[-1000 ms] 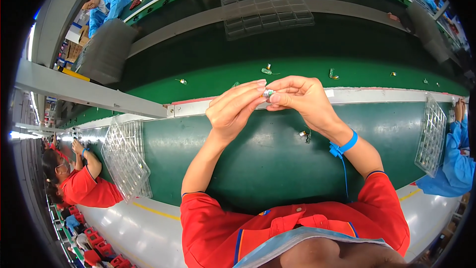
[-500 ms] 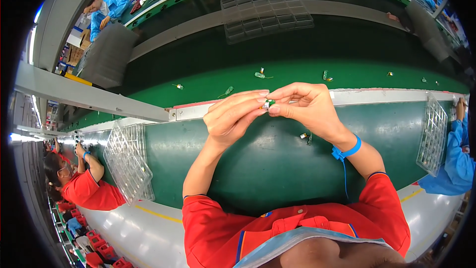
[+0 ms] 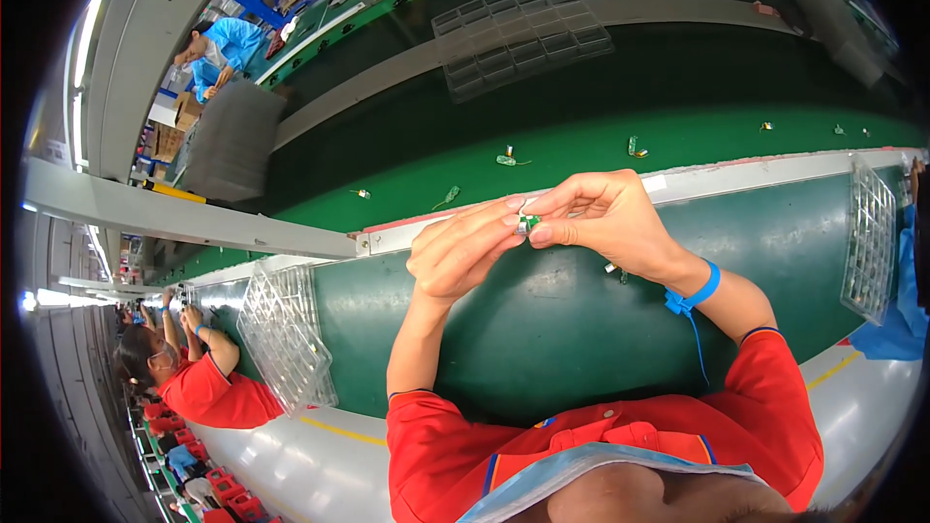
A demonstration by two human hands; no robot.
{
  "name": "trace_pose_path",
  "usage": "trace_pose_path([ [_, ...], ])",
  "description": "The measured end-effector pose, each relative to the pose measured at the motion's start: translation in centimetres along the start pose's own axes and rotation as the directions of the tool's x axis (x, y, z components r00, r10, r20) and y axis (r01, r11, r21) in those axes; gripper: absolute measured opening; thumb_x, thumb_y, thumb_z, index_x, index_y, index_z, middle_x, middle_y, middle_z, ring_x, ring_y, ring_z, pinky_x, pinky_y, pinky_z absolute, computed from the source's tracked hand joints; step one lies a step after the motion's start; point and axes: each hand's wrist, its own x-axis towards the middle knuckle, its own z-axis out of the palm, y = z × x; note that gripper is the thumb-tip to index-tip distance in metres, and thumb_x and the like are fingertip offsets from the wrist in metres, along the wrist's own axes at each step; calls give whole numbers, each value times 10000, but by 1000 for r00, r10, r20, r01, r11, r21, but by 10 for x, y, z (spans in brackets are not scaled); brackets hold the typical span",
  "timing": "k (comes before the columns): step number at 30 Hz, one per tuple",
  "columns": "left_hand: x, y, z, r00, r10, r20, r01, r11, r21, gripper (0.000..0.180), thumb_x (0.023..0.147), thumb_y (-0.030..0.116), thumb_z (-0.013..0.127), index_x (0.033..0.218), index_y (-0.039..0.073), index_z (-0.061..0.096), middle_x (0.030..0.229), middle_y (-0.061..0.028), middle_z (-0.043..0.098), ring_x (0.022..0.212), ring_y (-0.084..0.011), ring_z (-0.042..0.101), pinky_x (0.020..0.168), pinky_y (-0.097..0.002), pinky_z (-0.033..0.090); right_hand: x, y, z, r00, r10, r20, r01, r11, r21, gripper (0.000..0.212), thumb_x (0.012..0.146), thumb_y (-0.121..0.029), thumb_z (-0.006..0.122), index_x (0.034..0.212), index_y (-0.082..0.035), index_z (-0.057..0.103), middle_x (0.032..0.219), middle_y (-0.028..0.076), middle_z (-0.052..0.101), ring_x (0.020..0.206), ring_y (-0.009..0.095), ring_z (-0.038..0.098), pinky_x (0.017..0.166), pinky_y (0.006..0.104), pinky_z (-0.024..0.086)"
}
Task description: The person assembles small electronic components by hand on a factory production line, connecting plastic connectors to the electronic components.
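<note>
Between the fingertips of both hands is a small green circuit board with a silvery part, held up over the near edge of the belt. My left hand pinches its left side, fingers stretched close together. Thumb and forefinger of my right hand grip the right side, the other fingers curled. A blue wrist strap with a cord is around my right wrist. Partly behind that wrist, another small board with a silvery part lies on the green bench.
Several small boards, one a green board, lie spaced along the green belt. A clear compartment tray rests farther back. Filled clear trays stand at left and right. A grey metal beam crosses the left; a red-shirted co-worker sits beyond.
The view has shifted a little, so the surroundings sit differently in the picture. Both hands keep their pinch on the small board, which appears slightly turned.
</note>
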Motion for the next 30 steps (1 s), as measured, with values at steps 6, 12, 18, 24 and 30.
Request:
trace_pose_path([
  [6,1,7,0,999,36,12,-37,995,96,210,768,41,750,936,-46,658,879,-203,701,802,-308,712,684,-345,598,-3,3,0,994,-110,8,110,989,-95,191,793,64,712,973,51,651,998,152,673,919,203,676,821,303,581],
  [12,2,8,-2,999,42,24,-44,992,121,231,742,-17,751,951,-37,656,876,-184,697,802,-299,709,670,-342,601,-3,4,0,994,-110,15,110,991,-80,187,789,76,710,962,55,643,995,149,668,940,213,672,842,306,578],
  [18,8,11,-6,993,-103,64,106,993,-43,250,717,-81,747,945,-42,652,849,-155,689,736,-265,699,679,-302,591,3,10,-6,957,-283,64,290,928,-233,182,781,82,705,950,33,658,979,142,671,901,194,673,834,296,569],
  [24,6,26,-8,781,-611,132,615,714,-334,215,727,-127,711,918,-56,642,879,-142,682,693,-185,680,647,-271,577,3,4,-8,931,-332,149,364,838,-407,189,755,49,712,940,16,688,951,113,691,906,200,685,834,300,563],
  [30,3,29,-17,818,-491,299,563,791,-241,206,759,-87,702,947,-8,673,847,-95,690,678,-149,676,619,-234,567,5,7,-7,955,-244,167,291,873,-391,158,772,43,723,916,13,668,937,108,680,895,180,672,794,291,562],
])
